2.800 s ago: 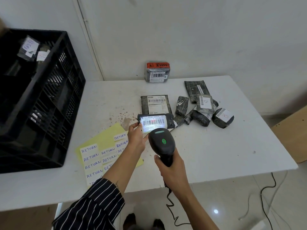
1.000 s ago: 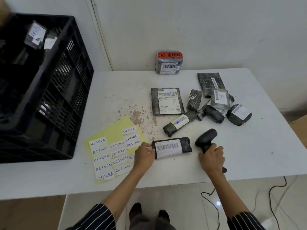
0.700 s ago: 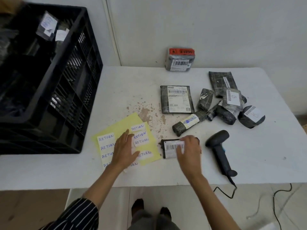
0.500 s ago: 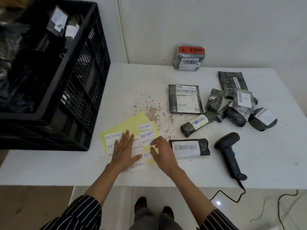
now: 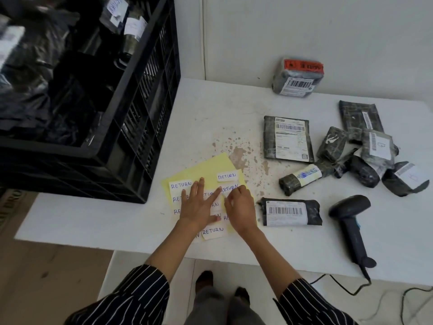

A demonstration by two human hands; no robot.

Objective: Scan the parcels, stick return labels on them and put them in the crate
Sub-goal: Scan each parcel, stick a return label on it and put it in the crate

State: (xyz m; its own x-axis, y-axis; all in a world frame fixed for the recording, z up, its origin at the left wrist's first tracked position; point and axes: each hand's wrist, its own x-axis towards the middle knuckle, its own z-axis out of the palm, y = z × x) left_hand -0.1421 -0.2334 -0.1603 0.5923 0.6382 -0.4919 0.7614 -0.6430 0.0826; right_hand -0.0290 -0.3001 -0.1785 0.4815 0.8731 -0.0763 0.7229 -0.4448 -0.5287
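Note:
A yellow sheet (image 5: 206, 167) of white RETURN labels lies on the white table (image 5: 210, 109). My left hand (image 5: 199, 205) presses flat on the sheet with straight fingers. My right hand (image 5: 239, 207) has its fingertips curled onto one RETURN label (image 5: 230, 189) beside the left fingertips. A dark wrapped parcel (image 5: 290, 211) with a barcode lies just right of my right hand. The black scanner (image 5: 351, 221) lies on the table further right, untouched. The black crate (image 5: 131, 127) stands at the left with wrapped parcels inside.
Several dark parcels (image 5: 365, 151) lie in a cluster at the right; a flat one (image 5: 287, 139) sits in the middle, and one with an orange sticker (image 5: 298, 77) leans on the wall. The scanner's cable (image 5: 339, 286) hangs off the front edge.
The right hand set down the scanner, let go of the parcel and moved left onto the label sheet. The left hand left the parcel and now lies flat on the sheet.

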